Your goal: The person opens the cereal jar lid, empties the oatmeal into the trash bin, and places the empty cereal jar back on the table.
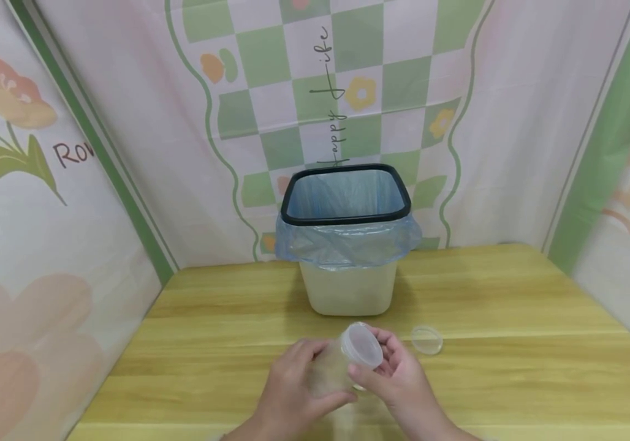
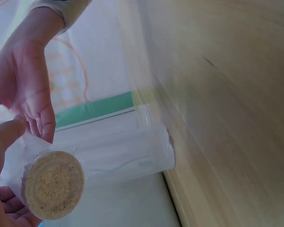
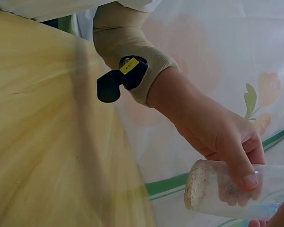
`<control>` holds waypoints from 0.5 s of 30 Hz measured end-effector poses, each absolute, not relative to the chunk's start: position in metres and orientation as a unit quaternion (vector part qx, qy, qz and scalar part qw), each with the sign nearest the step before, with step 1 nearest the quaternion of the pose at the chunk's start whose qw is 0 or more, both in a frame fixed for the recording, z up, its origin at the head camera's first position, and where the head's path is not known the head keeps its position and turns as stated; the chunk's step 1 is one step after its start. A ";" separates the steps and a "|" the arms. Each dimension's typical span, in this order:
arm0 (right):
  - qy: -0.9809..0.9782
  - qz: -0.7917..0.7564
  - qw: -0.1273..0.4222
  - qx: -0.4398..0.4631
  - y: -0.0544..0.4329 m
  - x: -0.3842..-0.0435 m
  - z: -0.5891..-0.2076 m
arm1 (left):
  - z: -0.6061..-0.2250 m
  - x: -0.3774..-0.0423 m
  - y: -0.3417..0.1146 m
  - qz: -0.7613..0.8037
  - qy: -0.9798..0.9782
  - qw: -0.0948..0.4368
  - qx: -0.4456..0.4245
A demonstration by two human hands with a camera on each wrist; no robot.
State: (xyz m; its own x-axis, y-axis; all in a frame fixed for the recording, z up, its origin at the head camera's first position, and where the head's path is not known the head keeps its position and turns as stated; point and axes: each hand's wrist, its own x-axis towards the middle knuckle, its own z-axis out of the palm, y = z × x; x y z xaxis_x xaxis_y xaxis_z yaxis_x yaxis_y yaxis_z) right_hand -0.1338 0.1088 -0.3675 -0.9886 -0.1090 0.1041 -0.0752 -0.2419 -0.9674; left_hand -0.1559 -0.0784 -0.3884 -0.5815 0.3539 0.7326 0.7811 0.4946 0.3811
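My left hand (image 1: 291, 386) grips a clear plastic jar (image 1: 327, 372), tilted with its top toward the right. Tan crumbly material (image 2: 54, 184) covers the jar's bottom, facing the left wrist camera. At the jar's upper end sits a translucent lid (image 1: 364, 345); my right hand (image 1: 400, 380) holds it at the edge, thumb in front and curled fingers behind. Below the hands, a second clear jar (image 2: 125, 156) stands upright on the table, mostly hidden in the head view. A loose clear lid (image 1: 427, 340) lies on the table to the right of my right hand.
A cream bin (image 1: 350, 291) with a black rim and blue liner bag (image 1: 348, 245) stands behind the hands on the wood-grain table (image 1: 513, 343). Printed curtains hang along the back and both sides.
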 end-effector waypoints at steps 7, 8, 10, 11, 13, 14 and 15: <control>0.625 -0.778 0.013 -0.060 0.106 -0.134 -0.369 | -0.391 -0.155 -0.076 -0.295 -0.825 0.346 -0.336; 0.626 -0.777 0.014 -0.065 0.107 -0.134 -0.369 | -0.391 -0.155 -0.076 -0.297 -0.825 0.344 -0.336; 0.628 -0.773 0.018 -0.084 0.109 -0.135 -0.370 | -0.390 -0.155 -0.077 -0.313 -0.821 0.333 -0.342; 0.628 -0.771 0.022 -0.099 0.110 -0.135 -0.370 | -0.389 -0.155 -0.078 -0.327 -0.819 0.322 -0.344; 0.628 -0.766 0.028 -0.136 0.115 -0.137 -0.371 | -0.388 -0.155 -0.080 -0.367 -0.812 0.289 -0.350; 0.627 -0.762 0.029 -0.157 0.117 -0.138 -0.371 | -0.387 -0.155 -0.082 -0.392 -0.809 0.266 -0.350; 0.625 -0.758 0.031 -0.182 0.120 -0.140 -0.372 | -0.387 -0.155 -0.083 -0.416 -0.804 0.243 -0.349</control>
State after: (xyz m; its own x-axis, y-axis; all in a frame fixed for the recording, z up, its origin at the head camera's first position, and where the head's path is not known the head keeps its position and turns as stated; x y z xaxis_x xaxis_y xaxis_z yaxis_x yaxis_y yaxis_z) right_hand -0.1397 0.1196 -0.3717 -0.9320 -0.2750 0.2361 -0.1795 -0.2158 -0.9598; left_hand -0.1548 -0.0826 -0.3866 -0.6387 0.3594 0.6804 0.7629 0.4107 0.4992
